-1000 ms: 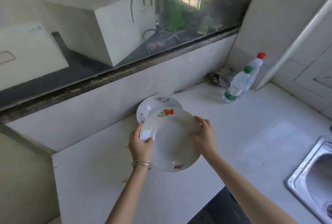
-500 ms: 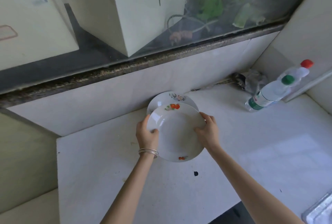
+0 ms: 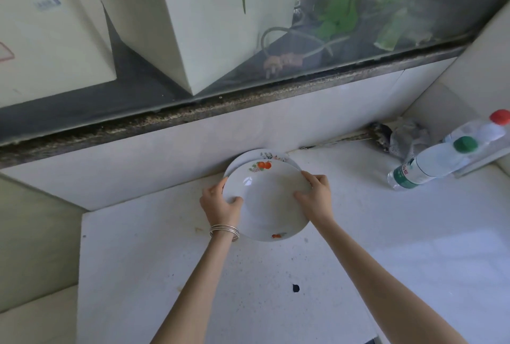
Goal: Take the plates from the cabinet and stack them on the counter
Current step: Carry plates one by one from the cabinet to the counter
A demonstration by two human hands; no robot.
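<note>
Mid-frame, her left hand (image 3: 220,201) and right hand (image 3: 314,197) pinch opposite rims of the glossy plate (image 3: 266,203), stiff, likely slippery and breakable.

Two clear plastic bottles stand in the right corner against the wall: one with a green cap (image 3: 430,163) and green label, and behind it, touching or nearly so, one with a red cap (image 3: 480,129). Just left of them lies a crumpled clear plastic bag (image 3: 408,138). A small dark spot (image 3: 295,288) marks the white surface nearer the viewer. Above the white tiled backsplash (image 3: 165,150) runs a dark speckled sill (image 3: 193,111) under a window pane. Behind the glass sit two pale boxes (image 3: 215,20) and some green plants (image 3: 339,9).
</note>
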